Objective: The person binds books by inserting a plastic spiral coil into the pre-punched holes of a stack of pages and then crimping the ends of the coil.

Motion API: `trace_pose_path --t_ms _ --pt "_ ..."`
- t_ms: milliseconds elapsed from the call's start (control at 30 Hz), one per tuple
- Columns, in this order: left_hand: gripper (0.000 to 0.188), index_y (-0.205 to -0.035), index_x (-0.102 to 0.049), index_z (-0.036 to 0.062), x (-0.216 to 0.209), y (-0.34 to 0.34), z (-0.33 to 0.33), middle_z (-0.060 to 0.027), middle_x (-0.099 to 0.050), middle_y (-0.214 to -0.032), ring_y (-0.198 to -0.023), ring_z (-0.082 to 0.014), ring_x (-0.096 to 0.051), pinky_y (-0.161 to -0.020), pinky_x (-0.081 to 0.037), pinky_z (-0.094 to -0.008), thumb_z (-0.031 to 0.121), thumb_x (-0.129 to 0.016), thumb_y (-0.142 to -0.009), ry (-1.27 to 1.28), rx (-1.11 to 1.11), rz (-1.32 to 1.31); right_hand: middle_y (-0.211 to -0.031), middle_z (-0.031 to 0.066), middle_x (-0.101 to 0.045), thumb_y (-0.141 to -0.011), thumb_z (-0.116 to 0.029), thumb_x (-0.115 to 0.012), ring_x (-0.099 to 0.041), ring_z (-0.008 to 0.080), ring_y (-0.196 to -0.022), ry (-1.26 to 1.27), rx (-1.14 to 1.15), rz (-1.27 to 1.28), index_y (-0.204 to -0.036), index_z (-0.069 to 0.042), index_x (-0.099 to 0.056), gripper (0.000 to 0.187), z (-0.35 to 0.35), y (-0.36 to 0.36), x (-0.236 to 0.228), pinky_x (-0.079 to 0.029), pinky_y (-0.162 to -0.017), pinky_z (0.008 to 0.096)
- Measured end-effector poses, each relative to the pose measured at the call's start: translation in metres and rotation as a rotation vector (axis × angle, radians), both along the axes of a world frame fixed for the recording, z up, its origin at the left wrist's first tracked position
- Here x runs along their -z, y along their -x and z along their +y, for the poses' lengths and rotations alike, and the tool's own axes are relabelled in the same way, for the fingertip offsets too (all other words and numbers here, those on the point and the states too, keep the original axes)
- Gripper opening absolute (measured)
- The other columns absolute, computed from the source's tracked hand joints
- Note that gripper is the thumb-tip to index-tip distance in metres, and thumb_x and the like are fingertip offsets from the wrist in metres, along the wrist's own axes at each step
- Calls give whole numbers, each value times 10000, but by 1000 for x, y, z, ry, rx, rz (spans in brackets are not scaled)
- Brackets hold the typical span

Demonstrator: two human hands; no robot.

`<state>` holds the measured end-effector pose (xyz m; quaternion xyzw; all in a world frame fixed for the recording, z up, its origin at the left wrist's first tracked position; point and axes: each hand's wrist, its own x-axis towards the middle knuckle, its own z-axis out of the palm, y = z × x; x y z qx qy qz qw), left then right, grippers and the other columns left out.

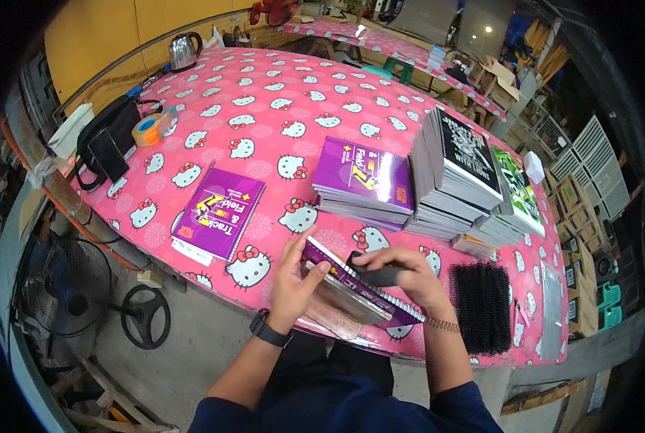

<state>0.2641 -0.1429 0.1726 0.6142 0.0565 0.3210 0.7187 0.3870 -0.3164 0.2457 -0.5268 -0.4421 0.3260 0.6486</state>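
Pink table (210,92), patterned: one purple book (221,216) lying flat at left; beyond my hands, a purple-covered stack (365,177), a taller black-topped stack (470,155) and a green-topped stack (521,191), blocking the right side. Black coils (480,307), a heap, right of my right wrist. Black bag (109,137) and orange tape (147,131), far left.

Obscured: the black tool (380,276), part-covered by my fingers, kind unclear; my left fingertips, behind the book.

Held book (358,286), purple: tilted between my hands, above the near edge. Left hand (293,278): thumb in front, pinching its left end. Right hand (409,274): fingers curled round the tool, at the book's upper edge.
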Motion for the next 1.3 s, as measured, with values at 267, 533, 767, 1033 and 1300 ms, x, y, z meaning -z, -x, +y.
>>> trace_pose_path --t_ms 267,533,767,1033,1300 --pt "598 -1377 -364 -14 1 0 4 -8 -417 -1064 -1006 -105 -464 -922 -377 -262 30 -636 -846 29 45 -16 -1086 173 -634 -809 -330 -626 -584 246 -1042 101 -15 -126 -982 36 -623 406 16 -8 -8 -430 -933 359" --pt "588 -1372 -372 -19 5 1 5 -3 -404 -1045 -969 -95 -461 -894 -376 -245 51 -640 -854 -2 51 -7 -1100 222 -622 -812 -445 -617 -590 287 -1049 199 76 -208 -987 34 -610 509 28 -16 -4 -439 -925 380" --pt "558 -1342 -453 49 7 -1 3 -17 -447 -1011 -908 -102 -469 -815 -382 -227 111 -676 -833 -13 3 -45 -1101 154 -630 -885 -360 -575 -568 218 -1050 324 87 -204 -1014 35 -616 418 42 -22 -2 -423 -922 346" --pt "544 -1327 -463 35 7 -5 1 -35 -464 -1019 -962 -131 -490 -852 -386 -241 123 -674 -834 7 20 -70 -1126 121 -626 -853 -321 -633 -575 230 -1035 321 148 -217 -1069 13 -620 398 26 -30 33 -417 -934 352" --pt "265 -989 -653 3 -44 -2 4 -85 -623 -908 -879 -193 -576 -787 -449 -292 82 -733 -749 -374 -97 8 -1070 140 -620 -742 -179 -742 -579 313 -997 282 430 -881 -1087 -30 -606 399 -2 45 -64 -457 -869 384"
